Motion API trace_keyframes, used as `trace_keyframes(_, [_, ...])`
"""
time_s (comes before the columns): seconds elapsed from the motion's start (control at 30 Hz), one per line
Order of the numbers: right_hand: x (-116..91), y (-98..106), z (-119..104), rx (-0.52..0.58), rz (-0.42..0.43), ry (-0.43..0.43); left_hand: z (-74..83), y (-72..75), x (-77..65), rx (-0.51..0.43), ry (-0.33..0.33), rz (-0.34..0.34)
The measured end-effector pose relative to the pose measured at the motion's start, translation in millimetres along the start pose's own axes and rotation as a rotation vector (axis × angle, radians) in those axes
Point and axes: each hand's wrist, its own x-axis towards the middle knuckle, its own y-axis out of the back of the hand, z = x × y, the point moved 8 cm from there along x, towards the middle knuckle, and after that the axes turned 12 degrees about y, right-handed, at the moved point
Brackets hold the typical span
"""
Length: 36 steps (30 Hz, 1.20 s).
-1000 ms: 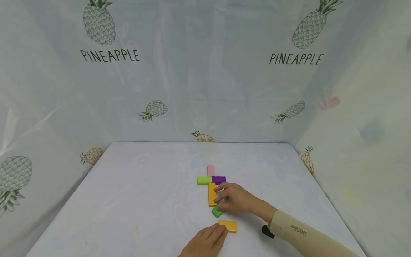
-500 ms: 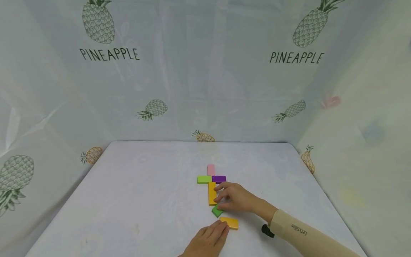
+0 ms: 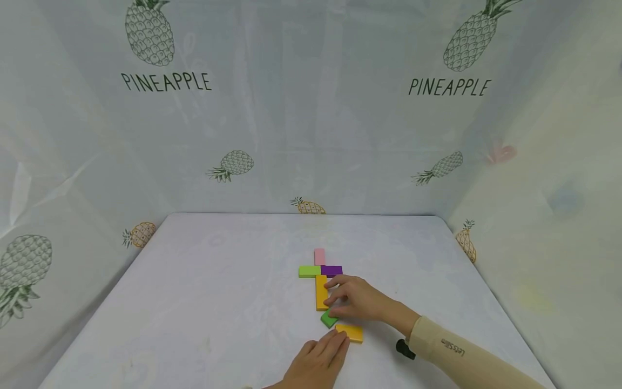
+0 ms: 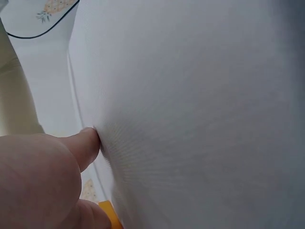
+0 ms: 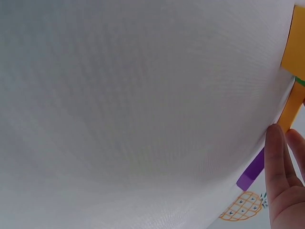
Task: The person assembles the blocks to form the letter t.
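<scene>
Flat fingers of my left hand touch the left end of a yellow block; its corner shows in the left wrist view beside the hand. My right hand has fingertips against the right side of a second yellow block, while its thumb touches a slanted green block below, partly hidden. Above lie a lime-green block, a purple block and a pink block. In the right wrist view, straight fingers lie beside the yellow and purple blocks.
The blocks lie on a white-covered table. A small black object is beside the right sleeve. A pineapple-print curtain surrounds the table at the back and sides.
My left hand has slid the nearer yellow block forward and slightly right, closer to the green block. The right hand stays in place.
</scene>
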Motion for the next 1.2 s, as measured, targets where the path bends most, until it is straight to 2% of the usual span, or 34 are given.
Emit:
trace_keyframes(0.2, [-0.2, 0.5, 0.2, -0.005, -0.003, -0.014, 0.7, 1.1, 4.1, 0.001, 0.012, 0.009])
trace_keyframes(0.6, [-1.1, 0.3, 0.1, -0.015, 0.004, -0.018, 2.2, 1.5, 8.4, -0.004, 0.038, -0.056])
trace_keyframes(0.83, [-1.5, 0.1, -0.7, -0.010, 0.006, -0.011, 1.4, 0.1, 10.0, 0.000, 0.052, -0.065])
trace_keyframes(0.97, [-1.5, 0.5, -1.4, -0.008, 0.008, -0.009, 1.7, -0.7, 10.4, 0.007, 0.053, -0.053])
trace_keyframes(1.2, [-1.0, 0.4, -1.7, -0.018, 0.007, 0.000, 2.4, -0.7, 11.5, 0.033, 0.053, 0.007])
